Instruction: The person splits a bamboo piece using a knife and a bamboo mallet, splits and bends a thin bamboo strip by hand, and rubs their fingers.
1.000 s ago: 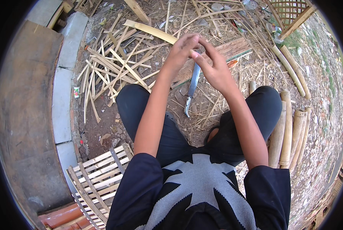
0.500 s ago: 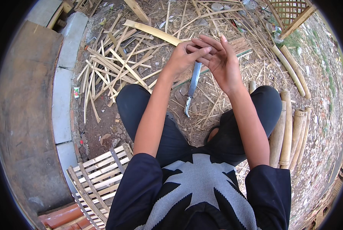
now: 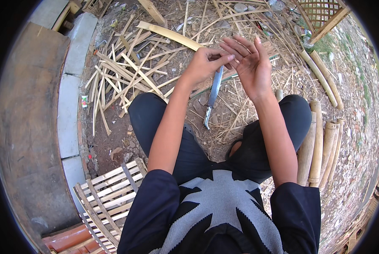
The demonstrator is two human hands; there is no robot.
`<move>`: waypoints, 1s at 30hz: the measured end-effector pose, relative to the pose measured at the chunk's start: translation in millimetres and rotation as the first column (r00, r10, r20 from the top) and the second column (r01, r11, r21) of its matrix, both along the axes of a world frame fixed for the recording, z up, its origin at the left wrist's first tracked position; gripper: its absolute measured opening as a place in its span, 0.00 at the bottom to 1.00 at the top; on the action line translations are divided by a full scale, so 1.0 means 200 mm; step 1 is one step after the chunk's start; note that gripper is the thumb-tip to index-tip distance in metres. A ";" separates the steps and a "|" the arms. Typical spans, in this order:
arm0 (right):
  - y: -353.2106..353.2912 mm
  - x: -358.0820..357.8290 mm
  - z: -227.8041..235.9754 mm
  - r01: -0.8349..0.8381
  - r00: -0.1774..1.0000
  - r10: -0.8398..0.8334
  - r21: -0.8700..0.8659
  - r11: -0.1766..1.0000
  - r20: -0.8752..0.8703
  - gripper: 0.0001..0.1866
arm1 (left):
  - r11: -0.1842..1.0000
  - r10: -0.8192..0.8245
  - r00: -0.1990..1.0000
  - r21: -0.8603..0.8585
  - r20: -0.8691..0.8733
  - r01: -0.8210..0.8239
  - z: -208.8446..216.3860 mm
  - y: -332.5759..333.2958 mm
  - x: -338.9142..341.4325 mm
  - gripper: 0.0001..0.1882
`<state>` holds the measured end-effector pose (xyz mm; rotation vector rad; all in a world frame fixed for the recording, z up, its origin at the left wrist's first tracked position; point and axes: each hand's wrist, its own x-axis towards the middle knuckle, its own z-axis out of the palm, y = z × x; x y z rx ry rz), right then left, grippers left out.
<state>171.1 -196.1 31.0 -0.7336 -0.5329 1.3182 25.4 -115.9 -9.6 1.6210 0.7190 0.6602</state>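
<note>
Both hands are raised together above the ground between my knees. My left hand [image 3: 208, 63] is closed in a pinch, thumb and fingertips against the edge of the other hand near its fingers. Whatever may be in that pinch is too small or hidden to make out. My right hand [image 3: 254, 70] is open, palm turned up and fingers stretched out, with nothing lying in it. Below them a long knife [image 3: 214, 94] with a curved handle end lies on the ground, the top of its blade hidden by my hands. A split bamboo strip [image 3: 170, 34] reaches up to behind my left hand.
Many thin bamboo strips [image 3: 128, 72] lie heaped at the far left. Cut bamboo poles [image 3: 316, 144] rest beside my right knee, with two more poles [image 3: 322, 80] farther off. A slatted bamboo rack [image 3: 109, 190] stands near left, by a concrete kerb [image 3: 69, 114] and a wooden board [image 3: 28, 127].
My right hand has shifted slightly right, its fingers spreading and opening away from my left hand. The left hand's fingers have drawn back to the edge of the right. The knife has not moved.
</note>
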 end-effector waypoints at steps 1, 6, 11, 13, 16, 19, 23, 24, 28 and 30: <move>0.00 0.01 0.00 0.024 1.000 -0.024 0.010 1.000 0.017 0.32 | 1.000 0.022 1.000 -0.007 -0.003 -0.022 0.01 0.00 0.00 0.19; 0.00 0.01 0.01 0.033 0.999 -0.033 0.012 0.999 0.032 0.32 | 0.998 0.065 0.998 -0.007 0.021 -0.064 0.03 0.00 -0.01 0.17; 0.01 0.02 0.00 0.019 0.999 -0.021 0.031 0.999 0.043 0.31 | 0.998 0.048 0.998 -0.039 0.044 -0.046 0.05 -0.01 -0.02 0.17; 0.01 0.02 0.00 0.020 0.998 -0.022 0.035 0.999 0.051 0.31 | 0.999 0.016 0.998 -0.041 0.063 -0.013 0.05 0.00 -0.02 0.17; 0.01 0.03 -0.02 0.020 0.998 -0.022 0.038 0.999 0.054 0.31 | 0.999 0.015 0.997 -0.035 0.081 -0.012 0.05 -0.01 -0.02 0.17; 0.01 0.01 -0.01 -0.005 0.996 0.004 0.013 1.000 0.084 0.31 | 1.000 0.004 0.995 -0.016 0.099 -0.002 0.03 -0.02 -0.01 0.16; 0.00 0.00 -0.01 -0.037 0.990 0.035 0.009 0.999 0.135 0.31 | 0.999 0.004 0.993 -0.052 0.114 0.002 -0.02 -0.03 0.01 0.15; 0.00 0.00 -0.02 -0.044 0.988 0.043 0.006 0.999 0.146 0.31 | 0.999 0.005 0.995 -0.052 0.096 0.000 -0.02 -0.03 0.01 0.15; 0.00 0.00 0.00 -0.044 0.985 0.045 -0.010 0.999 0.164 0.32 | 1.000 0.021 0.999 -0.004 0.032 -0.021 -0.02 -0.02 0.01 0.14; 0.00 -0.01 0.01 -0.038 0.986 0.039 -0.007 0.999 0.163 0.33 | 1.000 0.030 0.999 0.001 0.015 -0.030 -0.02 -0.02 0.01 0.14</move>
